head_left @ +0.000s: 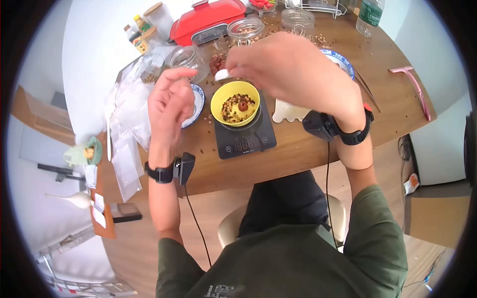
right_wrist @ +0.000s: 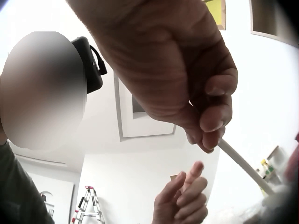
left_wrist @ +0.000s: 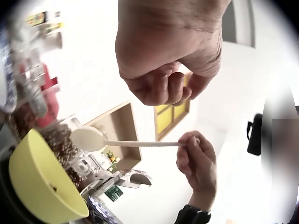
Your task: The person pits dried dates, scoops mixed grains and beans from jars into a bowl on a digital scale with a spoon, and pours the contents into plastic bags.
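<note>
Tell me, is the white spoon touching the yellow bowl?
Apart. The left wrist view shows a clear gap between the white spoon and the rim of the yellow bowl, with things behind showing through.

I log: red cooker [head_left: 206, 23], lidded; clear bottle [head_left: 368, 19], green-labelled; pink tool [head_left: 419, 89]; stepladder [right_wrist: 82, 204], standing.

Cannot read the digits on the kitchen scale [head_left: 243, 135]. In the head view, cannot see most of the white spoon [head_left: 222, 75], hidden by the right hand [head_left: 273, 60], nor the top of the plastic bottle [head_left: 369, 18], cut off by the upper edge.
</note>
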